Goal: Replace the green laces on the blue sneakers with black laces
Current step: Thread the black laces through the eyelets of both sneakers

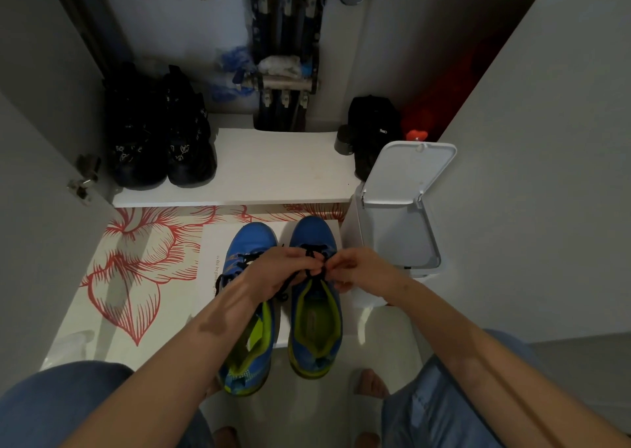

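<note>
Left hand [278, 273] and right hand [356, 268] meet over the right-side blue sneaker [316, 314]. Both pinch the black lace [311, 264] at its eyelets. Second blue sneaker [254, 345] just beside, black-laced, partly under the left wrist. Both stand on a white sheet [213, 239] on the floor. Open-lidded white bin [406, 174] near, to the right.

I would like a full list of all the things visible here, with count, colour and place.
sneakers: 2, blue, green lining, side by side on the sheet
laces: 2, black, one in each sneaker
sheet: 1, white, under the sneakers
mat: 1, red flowers, floor
bin: 1, white, lid open, right of the sneakers
shoes: 2, black, shelf, left
bag: 1, black, shelf, right
pipes: several, metal, cabinet back
left hand: holds laces over the right sneaker
right hand: pinches the same laces
</note>
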A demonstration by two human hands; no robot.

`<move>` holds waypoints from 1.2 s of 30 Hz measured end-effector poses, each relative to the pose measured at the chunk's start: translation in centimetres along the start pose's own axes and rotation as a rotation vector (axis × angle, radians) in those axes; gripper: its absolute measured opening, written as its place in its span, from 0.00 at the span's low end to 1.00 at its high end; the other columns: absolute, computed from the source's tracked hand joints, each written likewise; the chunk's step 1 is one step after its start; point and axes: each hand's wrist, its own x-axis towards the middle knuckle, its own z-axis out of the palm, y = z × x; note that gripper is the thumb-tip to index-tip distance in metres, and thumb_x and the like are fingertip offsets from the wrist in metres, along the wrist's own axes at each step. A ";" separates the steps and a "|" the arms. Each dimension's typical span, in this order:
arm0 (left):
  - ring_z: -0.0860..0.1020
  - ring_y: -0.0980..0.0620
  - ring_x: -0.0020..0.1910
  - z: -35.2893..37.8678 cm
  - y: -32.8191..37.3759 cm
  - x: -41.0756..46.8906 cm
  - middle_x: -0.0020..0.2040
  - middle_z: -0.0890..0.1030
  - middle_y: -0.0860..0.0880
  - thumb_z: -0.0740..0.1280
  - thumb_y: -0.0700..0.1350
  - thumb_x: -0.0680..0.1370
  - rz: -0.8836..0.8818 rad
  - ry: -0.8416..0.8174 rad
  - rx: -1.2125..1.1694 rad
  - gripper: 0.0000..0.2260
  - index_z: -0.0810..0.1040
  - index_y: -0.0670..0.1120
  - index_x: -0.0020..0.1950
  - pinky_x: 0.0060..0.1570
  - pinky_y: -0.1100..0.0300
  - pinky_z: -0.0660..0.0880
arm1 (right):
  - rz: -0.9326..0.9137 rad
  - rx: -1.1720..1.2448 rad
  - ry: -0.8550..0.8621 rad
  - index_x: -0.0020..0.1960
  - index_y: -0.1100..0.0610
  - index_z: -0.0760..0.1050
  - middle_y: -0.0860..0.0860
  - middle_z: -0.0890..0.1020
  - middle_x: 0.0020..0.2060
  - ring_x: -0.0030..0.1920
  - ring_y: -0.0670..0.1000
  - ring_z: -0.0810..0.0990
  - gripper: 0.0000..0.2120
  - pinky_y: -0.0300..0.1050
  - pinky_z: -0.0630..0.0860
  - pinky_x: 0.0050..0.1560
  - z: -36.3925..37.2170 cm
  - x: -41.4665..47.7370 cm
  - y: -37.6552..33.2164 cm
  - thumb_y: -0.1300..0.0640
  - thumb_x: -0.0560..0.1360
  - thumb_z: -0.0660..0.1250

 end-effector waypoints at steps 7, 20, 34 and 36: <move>0.79 0.60 0.42 -0.2 -0.3 0.1 0.40 0.80 0.55 0.71 0.36 0.71 0.438 0.139 0.703 0.10 0.78 0.52 0.41 0.46 0.69 0.75 | -0.031 0.077 0.114 0.54 0.64 0.75 0.52 0.77 0.37 0.37 0.47 0.76 0.10 0.33 0.76 0.37 1.2 0.6 0.1 0.71 0.74 0.63; 0.75 0.50 0.42 2.0 -2.1 -0.8 0.45 0.77 0.47 0.65 0.34 0.74 0.775 0.343 1.014 0.05 0.75 0.41 0.48 0.42 0.57 0.73 | -0.094 0.130 0.005 0.55 0.64 0.78 0.56 0.80 0.44 0.40 0.47 0.79 0.12 0.33 0.77 0.41 0.8 0.8 0.3 0.72 0.74 0.62; 0.77 0.55 0.37 -0.8 -1.8 -2.8 0.38 0.80 0.50 0.74 0.42 0.71 0.380 0.626 0.400 0.03 0.81 0.45 0.40 0.34 0.74 0.72 | 0.018 -0.463 0.173 0.41 0.60 0.80 0.54 0.83 0.39 0.40 0.50 0.80 0.06 0.47 0.79 0.43 -0.5 -0.1 1.5 0.57 0.71 0.69; 0.76 0.59 0.32 -1.0 -2.1 -3.2 0.35 0.79 0.52 0.73 0.42 0.73 0.319 0.613 0.406 0.03 0.81 0.44 0.39 0.30 0.76 0.70 | 0.013 -0.576 0.205 0.35 0.55 0.74 0.53 0.80 0.36 0.40 0.51 0.78 0.08 0.46 0.76 0.43 -0.3 -0.5 1.6 0.55 0.71 0.70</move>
